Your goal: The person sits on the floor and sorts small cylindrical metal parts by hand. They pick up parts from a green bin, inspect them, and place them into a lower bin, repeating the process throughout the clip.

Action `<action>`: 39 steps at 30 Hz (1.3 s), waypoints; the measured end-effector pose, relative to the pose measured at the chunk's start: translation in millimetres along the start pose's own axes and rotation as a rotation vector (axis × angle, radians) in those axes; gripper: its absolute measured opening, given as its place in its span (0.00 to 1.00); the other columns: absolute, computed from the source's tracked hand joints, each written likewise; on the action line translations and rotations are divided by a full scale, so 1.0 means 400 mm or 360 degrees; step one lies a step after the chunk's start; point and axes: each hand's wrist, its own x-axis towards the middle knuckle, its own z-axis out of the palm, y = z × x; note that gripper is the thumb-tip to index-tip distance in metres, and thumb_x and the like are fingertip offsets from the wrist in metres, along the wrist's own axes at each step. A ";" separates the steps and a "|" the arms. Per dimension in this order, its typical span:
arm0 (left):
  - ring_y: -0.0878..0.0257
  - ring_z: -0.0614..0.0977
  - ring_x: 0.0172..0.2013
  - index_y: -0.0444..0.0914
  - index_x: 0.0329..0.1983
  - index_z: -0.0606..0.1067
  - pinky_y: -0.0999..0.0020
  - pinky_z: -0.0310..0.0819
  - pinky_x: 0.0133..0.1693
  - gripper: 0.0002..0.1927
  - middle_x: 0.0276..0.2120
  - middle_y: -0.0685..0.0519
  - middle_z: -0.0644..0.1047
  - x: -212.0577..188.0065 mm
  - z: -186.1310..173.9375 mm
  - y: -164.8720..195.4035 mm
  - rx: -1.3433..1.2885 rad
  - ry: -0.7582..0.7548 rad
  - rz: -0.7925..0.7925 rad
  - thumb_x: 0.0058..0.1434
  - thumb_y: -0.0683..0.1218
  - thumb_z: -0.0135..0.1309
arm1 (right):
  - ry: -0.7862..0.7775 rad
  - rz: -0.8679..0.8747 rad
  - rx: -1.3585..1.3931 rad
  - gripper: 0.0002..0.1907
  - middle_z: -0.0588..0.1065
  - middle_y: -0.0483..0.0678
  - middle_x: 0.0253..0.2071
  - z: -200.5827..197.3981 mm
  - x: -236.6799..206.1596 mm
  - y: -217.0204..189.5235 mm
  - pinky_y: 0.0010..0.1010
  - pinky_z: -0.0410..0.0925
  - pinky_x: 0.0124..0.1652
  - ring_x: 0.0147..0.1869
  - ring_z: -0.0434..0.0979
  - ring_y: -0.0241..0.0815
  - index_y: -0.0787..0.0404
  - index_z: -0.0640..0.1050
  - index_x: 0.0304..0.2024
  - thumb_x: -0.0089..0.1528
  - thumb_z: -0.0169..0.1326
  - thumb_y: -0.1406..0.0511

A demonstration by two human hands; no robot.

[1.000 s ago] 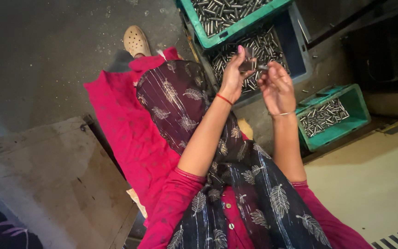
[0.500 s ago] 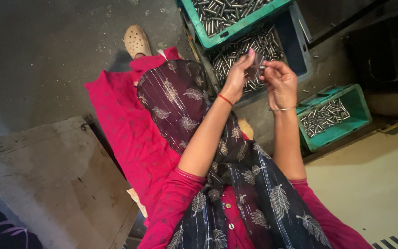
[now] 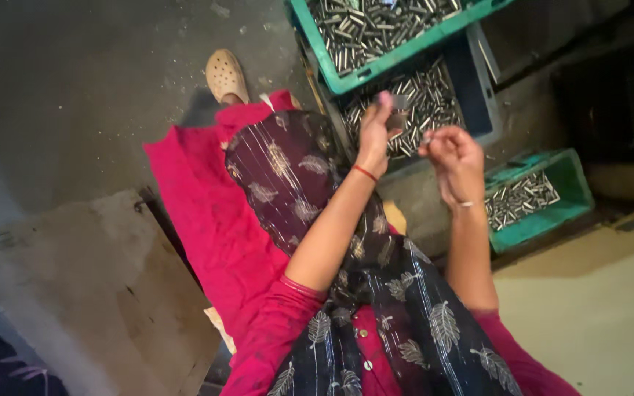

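Your left hand (image 3: pixel 377 132) pinches a small metal piece (image 3: pixel 398 119), raised | right hand (image 3: pixel 449 150) fingers closed on another tiny piece | both above blue crate (image 3: pixel 478 88) of metal pins; 2 green crates beside it

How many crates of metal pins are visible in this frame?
3. A green crate at top centre, a blue crate just below it behind the hands, and a smaller green crate at right. All are partly cut off or covered; others may lie out of view.

Small blurred part (image 3: pixel 398 119) between fingertips
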 end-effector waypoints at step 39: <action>0.69 0.72 0.39 0.40 0.40 0.69 0.73 0.65 0.43 0.17 0.36 0.59 0.72 -0.320 0.069 0.094 -0.0055 0.0308 -0.0131 0.74 0.58 0.47 | -0.2061 -0.1101 -0.2002 0.33 0.64 0.55 0.67 0.282 0.703 -0.084 0.58 0.55 0.65 0.72 0.60 0.60 0.50 0.69 0.63 0.62 0.49 0.42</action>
